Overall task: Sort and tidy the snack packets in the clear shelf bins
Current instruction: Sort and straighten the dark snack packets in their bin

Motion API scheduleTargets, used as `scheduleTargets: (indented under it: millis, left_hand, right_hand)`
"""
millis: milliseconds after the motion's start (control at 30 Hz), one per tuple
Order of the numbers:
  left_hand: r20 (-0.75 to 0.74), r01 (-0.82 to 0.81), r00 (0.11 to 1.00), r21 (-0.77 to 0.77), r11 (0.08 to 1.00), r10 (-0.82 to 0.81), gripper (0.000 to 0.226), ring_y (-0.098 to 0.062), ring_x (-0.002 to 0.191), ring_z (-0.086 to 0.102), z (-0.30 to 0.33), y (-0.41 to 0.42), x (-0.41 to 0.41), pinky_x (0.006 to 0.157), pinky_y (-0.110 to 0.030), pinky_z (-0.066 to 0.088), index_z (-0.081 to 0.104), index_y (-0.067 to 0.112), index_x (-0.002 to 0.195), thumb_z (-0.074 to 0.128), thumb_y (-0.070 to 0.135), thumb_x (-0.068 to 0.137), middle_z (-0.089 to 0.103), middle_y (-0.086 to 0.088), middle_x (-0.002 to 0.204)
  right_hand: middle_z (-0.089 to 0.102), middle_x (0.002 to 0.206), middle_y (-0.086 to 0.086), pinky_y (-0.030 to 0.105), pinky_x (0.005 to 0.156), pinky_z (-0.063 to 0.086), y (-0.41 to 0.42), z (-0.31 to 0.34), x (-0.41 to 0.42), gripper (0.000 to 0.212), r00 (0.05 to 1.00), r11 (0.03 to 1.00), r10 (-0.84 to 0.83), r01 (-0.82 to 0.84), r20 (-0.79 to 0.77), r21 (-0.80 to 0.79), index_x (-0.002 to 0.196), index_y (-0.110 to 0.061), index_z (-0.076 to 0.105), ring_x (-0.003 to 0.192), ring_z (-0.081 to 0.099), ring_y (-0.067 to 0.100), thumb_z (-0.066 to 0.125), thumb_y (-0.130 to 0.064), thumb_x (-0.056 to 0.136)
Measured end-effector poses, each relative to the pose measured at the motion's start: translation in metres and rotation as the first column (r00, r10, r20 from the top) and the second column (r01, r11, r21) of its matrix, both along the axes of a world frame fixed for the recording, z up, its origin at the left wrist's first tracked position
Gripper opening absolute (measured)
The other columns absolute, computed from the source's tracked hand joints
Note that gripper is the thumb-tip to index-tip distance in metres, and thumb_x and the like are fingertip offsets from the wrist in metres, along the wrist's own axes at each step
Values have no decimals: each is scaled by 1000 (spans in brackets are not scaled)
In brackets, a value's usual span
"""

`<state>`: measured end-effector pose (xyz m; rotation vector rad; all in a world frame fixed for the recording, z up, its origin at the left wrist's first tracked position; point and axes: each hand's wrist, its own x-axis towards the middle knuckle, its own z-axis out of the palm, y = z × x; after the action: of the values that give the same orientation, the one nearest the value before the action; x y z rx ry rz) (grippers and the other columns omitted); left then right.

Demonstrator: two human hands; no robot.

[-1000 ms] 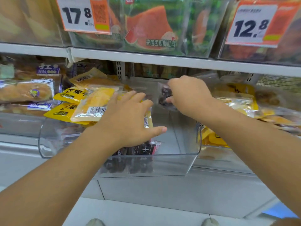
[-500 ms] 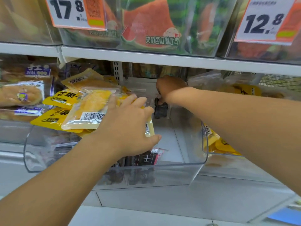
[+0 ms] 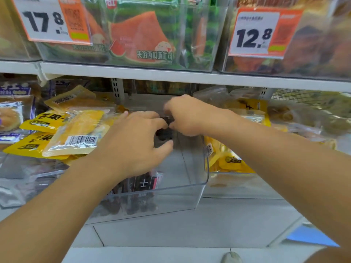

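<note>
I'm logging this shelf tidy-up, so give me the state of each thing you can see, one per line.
Left hand: fingers curled at the dark packet.
Right hand: pinching the dark packet.
Dark packet: held up between both hands, above the bin.
Clear bin: right half bare, dark packets at front.
Yellow packets: piled loosely on the left.
Price tag 12.8: hanging on the upper bin.

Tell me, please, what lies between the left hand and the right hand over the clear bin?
In the head view, a small dark snack packet lies between the left hand and the right hand, above the clear bin.
</note>
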<state>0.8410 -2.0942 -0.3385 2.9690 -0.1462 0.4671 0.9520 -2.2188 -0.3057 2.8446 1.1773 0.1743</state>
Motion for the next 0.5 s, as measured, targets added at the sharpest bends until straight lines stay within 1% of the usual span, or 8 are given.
scheduleTargets:
  millis: [67,167,233,267,333,400,467,500]
  left_hand:
    - [96,51,994,-86,995,-42,43,-16,98,61,3,-15,3,86,-40,50,69,33,105,39,56,82,65,13,102]
    - [221,162,969,-237,958,-109,41,-12,94,63,-1,-44,8,81,-36,53,69,33,107,47,58,84,68,16,101]
    - [240,233,958,-318,919,-160,54,-8,103,61,-6,-65,11,87,-33,52,67,30,118,52,66,81,67,16,113]
    - [203,243,962,-323,915,-184,65,-7,111,58,-8,-74,13,93,-32,50,61,31,127,54,72,77,63,16,123]
    - [115,251,967,-268,930,-228,87,-8,126,49,-13,-89,22,104,-30,43,49,31,140,52,81,69,52,15,138]
    - [92,266,963,-220,938,-252,94,-11,134,42,-16,-101,35,111,-30,36,45,29,143,54,82,66,47,12,143]
    - [83,266,963,-147,953,-256,98,-14,141,35,-17,-111,47,119,-34,27,43,30,146,56,84,66,41,9,149]
    - [69,263,964,-89,961,-258,102,-15,146,29,-17,-117,51,123,-38,20,40,31,149,53,87,65,36,8,154]
  right_hand:
    - [65,105,1,41,80,54,-48,5,-40,19,999,998,53,-53,2,31,112,-26,65,96,61,26,63,-31,93]
    - [68,104,-8,40,83,53,-119,6,-81,19,991,954,111,-126,69,271,106,-30,70,97,63,19,62,-38,91]
    - [71,105,-11,41,85,54,-161,10,-81,25,991,899,-47,-13,127,437,110,-31,71,98,66,17,66,-41,87]
    - [71,109,-11,41,88,54,-180,11,-74,33,980,875,-152,73,129,479,115,-30,69,100,66,17,71,-42,85]
    - [66,121,-9,31,98,47,-213,11,-58,56,944,849,-323,254,73,464,128,-27,62,112,61,16,77,-47,78]
    - [57,132,-7,15,96,35,-235,6,-45,71,927,842,-376,341,1,417,138,-26,55,121,53,11,79,-48,75]
    - [58,131,-11,0,89,31,-256,4,-38,68,925,810,-375,356,-54,466,138,-27,56,116,51,1,81,-44,76]
    - [60,128,-14,0,90,35,-266,5,-38,63,923,795,-374,369,-90,482,135,-28,58,112,52,-3,80,-41,78]
